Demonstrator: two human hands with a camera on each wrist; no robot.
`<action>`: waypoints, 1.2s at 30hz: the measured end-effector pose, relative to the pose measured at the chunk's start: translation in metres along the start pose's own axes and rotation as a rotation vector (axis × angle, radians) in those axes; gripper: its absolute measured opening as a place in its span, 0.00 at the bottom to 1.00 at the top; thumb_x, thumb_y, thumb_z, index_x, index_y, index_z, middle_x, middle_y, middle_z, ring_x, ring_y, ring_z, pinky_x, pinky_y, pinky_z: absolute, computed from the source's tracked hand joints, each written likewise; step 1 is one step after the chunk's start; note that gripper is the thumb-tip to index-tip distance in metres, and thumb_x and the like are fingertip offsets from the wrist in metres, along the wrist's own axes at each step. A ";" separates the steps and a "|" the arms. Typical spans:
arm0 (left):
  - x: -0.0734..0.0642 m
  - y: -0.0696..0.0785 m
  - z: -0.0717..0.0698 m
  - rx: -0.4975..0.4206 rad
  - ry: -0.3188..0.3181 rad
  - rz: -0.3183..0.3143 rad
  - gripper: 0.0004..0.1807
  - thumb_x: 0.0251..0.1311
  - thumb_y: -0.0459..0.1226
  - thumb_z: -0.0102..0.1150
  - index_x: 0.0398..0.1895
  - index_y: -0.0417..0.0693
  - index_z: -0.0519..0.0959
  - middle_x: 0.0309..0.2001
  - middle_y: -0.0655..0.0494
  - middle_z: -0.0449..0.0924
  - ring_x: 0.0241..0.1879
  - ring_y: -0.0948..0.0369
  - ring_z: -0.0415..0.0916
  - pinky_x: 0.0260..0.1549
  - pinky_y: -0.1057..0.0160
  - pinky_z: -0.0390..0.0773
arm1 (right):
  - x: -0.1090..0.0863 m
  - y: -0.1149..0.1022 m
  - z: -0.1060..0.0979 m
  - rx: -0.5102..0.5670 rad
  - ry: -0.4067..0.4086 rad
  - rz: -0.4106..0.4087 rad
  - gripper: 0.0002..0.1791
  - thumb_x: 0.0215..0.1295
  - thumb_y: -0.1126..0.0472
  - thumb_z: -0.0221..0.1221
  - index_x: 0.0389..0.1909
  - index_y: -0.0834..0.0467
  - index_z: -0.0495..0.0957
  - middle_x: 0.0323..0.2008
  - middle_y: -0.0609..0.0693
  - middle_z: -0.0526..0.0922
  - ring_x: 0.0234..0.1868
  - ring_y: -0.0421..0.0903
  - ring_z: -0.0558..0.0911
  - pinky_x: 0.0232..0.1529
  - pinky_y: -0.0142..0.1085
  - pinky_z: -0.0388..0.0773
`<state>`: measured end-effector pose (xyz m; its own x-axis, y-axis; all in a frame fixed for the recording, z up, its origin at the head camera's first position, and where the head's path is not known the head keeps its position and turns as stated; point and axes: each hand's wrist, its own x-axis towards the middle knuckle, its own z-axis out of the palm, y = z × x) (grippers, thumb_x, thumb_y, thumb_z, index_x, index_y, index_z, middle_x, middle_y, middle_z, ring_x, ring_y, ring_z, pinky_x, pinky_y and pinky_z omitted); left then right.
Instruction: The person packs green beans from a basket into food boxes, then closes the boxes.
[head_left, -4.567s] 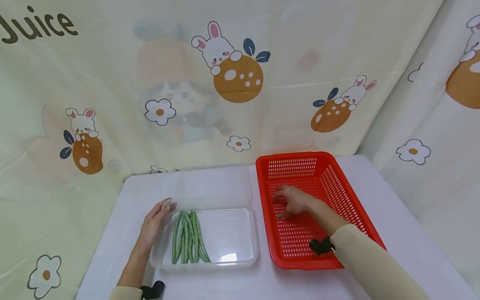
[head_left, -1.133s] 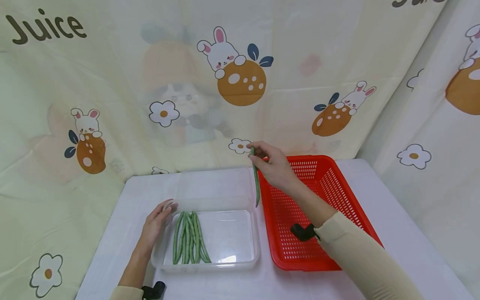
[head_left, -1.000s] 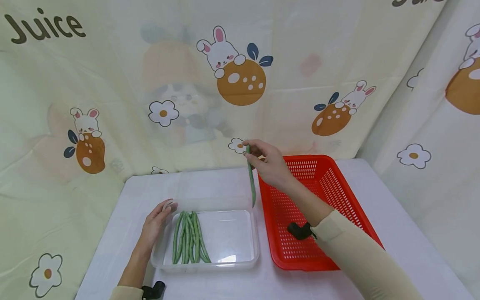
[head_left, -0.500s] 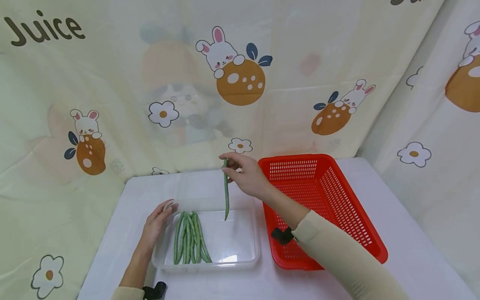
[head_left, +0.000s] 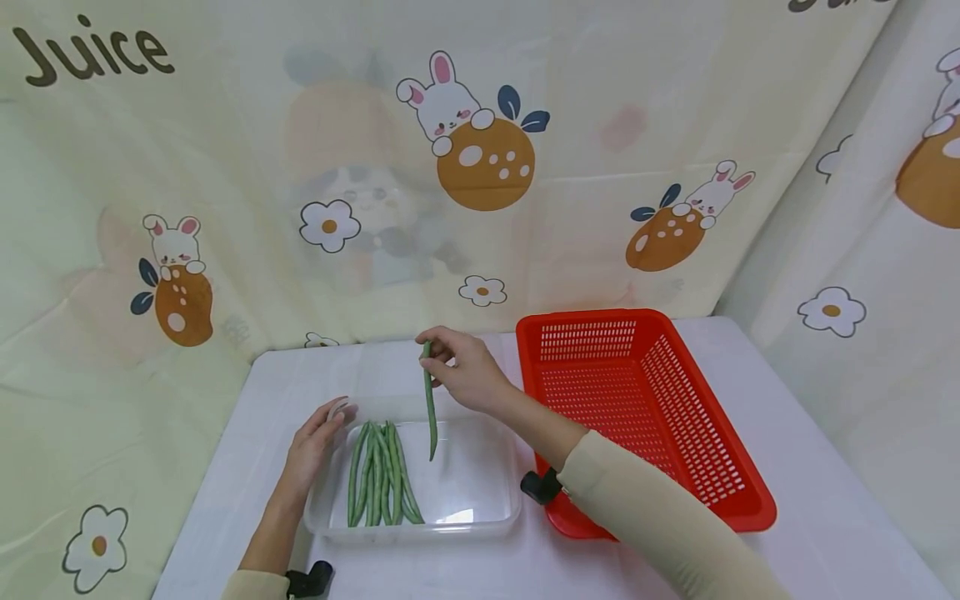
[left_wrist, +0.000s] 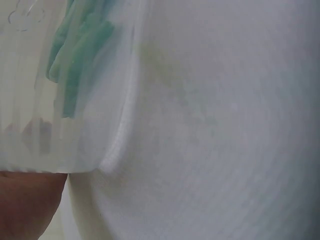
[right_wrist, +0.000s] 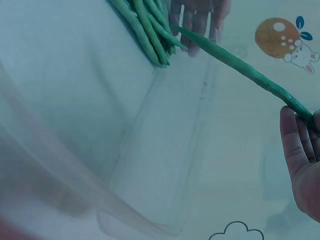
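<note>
My right hand pinches one long green bean near its upper end. The bean hangs nearly upright above the clear plastic container, its lower tip over the container's floor. In the right wrist view the held bean slants across, with the hand at the right edge. A bunch of green beans lies side by side in the container's left part. My left hand grips the container at its back left corner. Part of the left hand shows below the container wall in the left wrist view.
A red perforated basket stands right of the container, with no beans visible in it; my right forearm covers part of it. Both stand on a white-covered table. A patterned curtain rises behind the table.
My right hand was down in the red basket, then lifted one green bean out and carried it left and lower, over the container. The left hand stays at the container's corner.
</note>
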<state>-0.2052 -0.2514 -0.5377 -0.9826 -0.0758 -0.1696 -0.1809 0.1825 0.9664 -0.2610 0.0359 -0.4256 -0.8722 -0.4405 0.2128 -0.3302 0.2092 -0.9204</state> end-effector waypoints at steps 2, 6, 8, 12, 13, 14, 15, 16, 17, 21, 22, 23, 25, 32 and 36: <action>0.000 0.000 0.000 -0.005 -0.001 -0.002 0.28 0.82 0.49 0.45 0.77 0.49 0.66 0.76 0.45 0.69 0.77 0.52 0.65 0.80 0.49 0.53 | 0.000 0.001 0.005 0.010 -0.010 0.006 0.17 0.72 0.71 0.61 0.60 0.61 0.78 0.41 0.59 0.83 0.41 0.49 0.84 0.42 0.41 0.89; -0.001 -0.001 0.000 -0.015 -0.003 -0.014 0.28 0.82 0.49 0.45 0.78 0.49 0.65 0.76 0.45 0.69 0.78 0.50 0.63 0.81 0.48 0.52 | -0.001 0.002 0.014 0.024 -0.026 0.018 0.17 0.72 0.72 0.61 0.59 0.62 0.78 0.41 0.58 0.82 0.41 0.49 0.84 0.44 0.46 0.89; -0.001 -0.001 0.000 -0.018 -0.002 -0.017 0.28 0.82 0.49 0.45 0.78 0.50 0.65 0.76 0.45 0.69 0.78 0.51 0.63 0.81 0.47 0.52 | -0.001 0.004 0.018 0.024 -0.032 0.021 0.17 0.72 0.72 0.60 0.59 0.62 0.78 0.41 0.58 0.82 0.40 0.48 0.84 0.43 0.44 0.89; 0.000 -0.001 0.000 -0.018 0.003 -0.015 0.28 0.82 0.50 0.45 0.77 0.50 0.66 0.75 0.45 0.70 0.76 0.54 0.65 0.80 0.47 0.52 | -0.001 0.009 0.025 0.025 -0.044 0.023 0.16 0.72 0.72 0.60 0.58 0.62 0.78 0.40 0.57 0.82 0.40 0.48 0.84 0.40 0.38 0.89; 0.000 -0.001 0.000 -0.018 0.006 -0.015 0.28 0.81 0.50 0.46 0.77 0.50 0.67 0.75 0.45 0.70 0.75 0.55 0.67 0.80 0.47 0.52 | -0.001 0.010 0.027 0.024 -0.047 0.023 0.16 0.72 0.72 0.60 0.58 0.62 0.78 0.39 0.57 0.82 0.40 0.49 0.84 0.40 0.38 0.89; 0.000 -0.001 0.000 -0.015 0.007 -0.012 0.28 0.81 0.50 0.46 0.77 0.49 0.67 0.75 0.45 0.70 0.74 0.58 0.68 0.80 0.47 0.53 | -0.001 0.011 0.029 0.024 -0.048 0.020 0.16 0.72 0.72 0.60 0.58 0.63 0.78 0.39 0.57 0.82 0.40 0.50 0.84 0.40 0.38 0.89; 0.000 -0.001 0.001 -0.014 0.010 -0.012 0.27 0.81 0.50 0.46 0.77 0.49 0.67 0.75 0.45 0.71 0.72 0.61 0.69 0.80 0.48 0.53 | -0.001 0.012 0.031 0.024 -0.051 0.018 0.16 0.72 0.72 0.60 0.58 0.63 0.78 0.39 0.57 0.82 0.40 0.52 0.84 0.40 0.38 0.89; 0.001 -0.001 0.001 -0.012 0.011 -0.010 0.27 0.81 0.50 0.46 0.77 0.49 0.67 0.75 0.44 0.71 0.71 0.64 0.71 0.80 0.48 0.53 | -0.001 0.013 0.033 0.024 -0.052 0.016 0.16 0.72 0.72 0.60 0.58 0.63 0.78 0.39 0.57 0.82 0.41 0.53 0.85 0.40 0.39 0.89; 0.001 -0.001 0.001 -0.011 0.013 -0.008 0.27 0.81 0.49 0.46 0.77 0.49 0.67 0.74 0.44 0.71 0.69 0.66 0.71 0.80 0.48 0.54 | -0.001 0.014 0.034 0.023 -0.053 0.014 0.15 0.72 0.72 0.60 0.58 0.63 0.78 0.39 0.57 0.82 0.41 0.55 0.85 0.40 0.39 0.89; 0.001 -0.001 0.001 -0.006 0.014 -0.003 0.27 0.81 0.49 0.46 0.77 0.48 0.67 0.74 0.43 0.71 0.69 0.67 0.72 0.80 0.47 0.54 | -0.002 0.015 0.040 0.019 -0.059 0.021 0.16 0.72 0.72 0.60 0.58 0.63 0.78 0.39 0.57 0.82 0.42 0.56 0.85 0.41 0.42 0.89; 0.001 -0.001 0.001 -0.005 0.014 -0.001 0.28 0.81 0.49 0.46 0.77 0.48 0.67 0.74 0.43 0.71 0.70 0.64 0.71 0.80 0.47 0.54 | -0.002 0.016 0.042 0.021 -0.059 0.023 0.15 0.72 0.72 0.60 0.58 0.63 0.78 0.38 0.57 0.82 0.42 0.56 0.85 0.41 0.43 0.89; 0.001 -0.001 0.001 -0.004 0.014 0.000 0.27 0.81 0.49 0.46 0.77 0.48 0.67 0.74 0.43 0.71 0.71 0.61 0.71 0.80 0.47 0.54 | -0.002 0.017 0.043 0.022 -0.060 0.026 0.15 0.72 0.72 0.60 0.58 0.63 0.78 0.38 0.57 0.82 0.42 0.57 0.85 0.41 0.43 0.89; 0.001 -0.001 0.001 -0.003 0.013 0.002 0.27 0.82 0.49 0.45 0.77 0.48 0.67 0.74 0.43 0.71 0.74 0.56 0.69 0.80 0.47 0.54 | -0.002 0.019 0.045 0.026 -0.059 0.030 0.15 0.72 0.72 0.60 0.58 0.63 0.78 0.38 0.57 0.82 0.42 0.58 0.85 0.41 0.46 0.89; 0.000 -0.001 0.000 -0.016 0.003 -0.002 0.27 0.82 0.48 0.45 0.77 0.48 0.66 0.76 0.44 0.69 0.76 0.54 0.67 0.80 0.47 0.52 | -0.003 0.024 0.052 0.027 -0.079 0.052 0.15 0.73 0.72 0.60 0.57 0.63 0.79 0.38 0.57 0.81 0.42 0.59 0.85 0.39 0.44 0.89; 0.000 0.000 0.000 -0.014 0.001 -0.003 0.27 0.82 0.48 0.45 0.78 0.48 0.66 0.76 0.44 0.69 0.77 0.50 0.64 0.80 0.46 0.53 | -0.003 0.025 0.054 0.037 -0.104 0.079 0.14 0.73 0.72 0.59 0.57 0.64 0.79 0.38 0.56 0.81 0.42 0.57 0.84 0.40 0.46 0.89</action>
<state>-0.2049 -0.2514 -0.5381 -0.9820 -0.0778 -0.1721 -0.1831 0.1688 0.9685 -0.2467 -0.0045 -0.4668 -0.8524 -0.5122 0.1055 -0.2463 0.2152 -0.9450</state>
